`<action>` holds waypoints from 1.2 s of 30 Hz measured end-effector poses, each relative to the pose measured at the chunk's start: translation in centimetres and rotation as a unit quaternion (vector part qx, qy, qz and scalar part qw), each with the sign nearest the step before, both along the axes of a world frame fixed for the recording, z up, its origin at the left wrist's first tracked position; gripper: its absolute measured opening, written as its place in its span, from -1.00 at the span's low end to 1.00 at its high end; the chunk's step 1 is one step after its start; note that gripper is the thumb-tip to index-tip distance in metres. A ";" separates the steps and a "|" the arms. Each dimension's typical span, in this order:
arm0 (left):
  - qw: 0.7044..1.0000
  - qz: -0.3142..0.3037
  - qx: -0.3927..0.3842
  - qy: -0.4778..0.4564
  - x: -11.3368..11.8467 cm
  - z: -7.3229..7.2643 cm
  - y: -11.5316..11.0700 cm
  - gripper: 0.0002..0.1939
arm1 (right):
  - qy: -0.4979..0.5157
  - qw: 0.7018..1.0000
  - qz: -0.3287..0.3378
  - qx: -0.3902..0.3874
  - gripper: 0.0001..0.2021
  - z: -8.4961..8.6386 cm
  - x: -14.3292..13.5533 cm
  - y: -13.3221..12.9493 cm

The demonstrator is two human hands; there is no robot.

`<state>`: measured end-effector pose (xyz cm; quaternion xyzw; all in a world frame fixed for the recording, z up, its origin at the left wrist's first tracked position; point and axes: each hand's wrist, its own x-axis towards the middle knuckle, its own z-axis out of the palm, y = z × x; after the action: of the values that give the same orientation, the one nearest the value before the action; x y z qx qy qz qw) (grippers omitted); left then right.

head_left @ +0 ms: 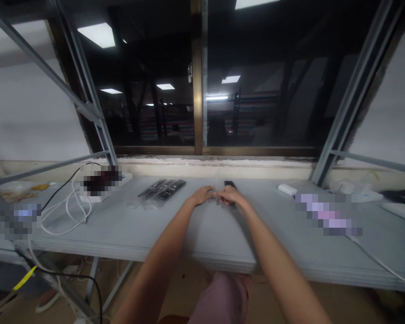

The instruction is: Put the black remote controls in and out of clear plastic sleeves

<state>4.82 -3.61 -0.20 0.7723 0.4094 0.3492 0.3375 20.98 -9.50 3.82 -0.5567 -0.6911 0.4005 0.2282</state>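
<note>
My left hand [203,195] is low over the table, its fingers curled in toward the other hand. Fingertips of my right hand [228,195] are closed in a pinch and meet the left fingers. What they grip between them is too small and blurred to name. A dark flat object [230,183] shows just behind the right hand, partly covered by it. To the left of both hands, several dark items in clear plastic bags [162,190] lie together on the grey table [219,238].
At left, a blurred-out dark object rests on a white power strip [125,179] with looping white cables [67,211]. A white plug-like block [286,190] and a blurred purple object [324,213] lie at right. Metal frame posts [344,99] flank the table; a window rises behind.
</note>
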 end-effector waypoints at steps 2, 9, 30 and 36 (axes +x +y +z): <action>0.999 -0.004 0.011 0.034 -0.2 0.2 0.1 -0.79 | 0.000 1.000 -0.018 -0.006 -0.60 0.2 0.0 -0.3; 0.995 0.015 0.006 0.102 -0.4 0.5 -0.5 -0.72 | -0.010 0.998 -0.025 -0.058 -0.57 0.8 1.0 -1.4; 0.961 -0.103 0.081 0.244 2.9 -0.3 -2.6 -0.47 | -0.206 0.936 -0.229 0.169 -0.54 -3.9 0.9 1.9; 0.998 -0.025 0.049 0.032 2.3 0.4 -1.7 -0.62 | -0.193 0.938 -0.220 0.185 -0.58 -4.1 1.3 2.8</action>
<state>7.08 -5.28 0.20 0.8088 0.3832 0.3355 0.2940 22.27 -6.67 -0.31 -0.7096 -0.6439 0.0903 0.2715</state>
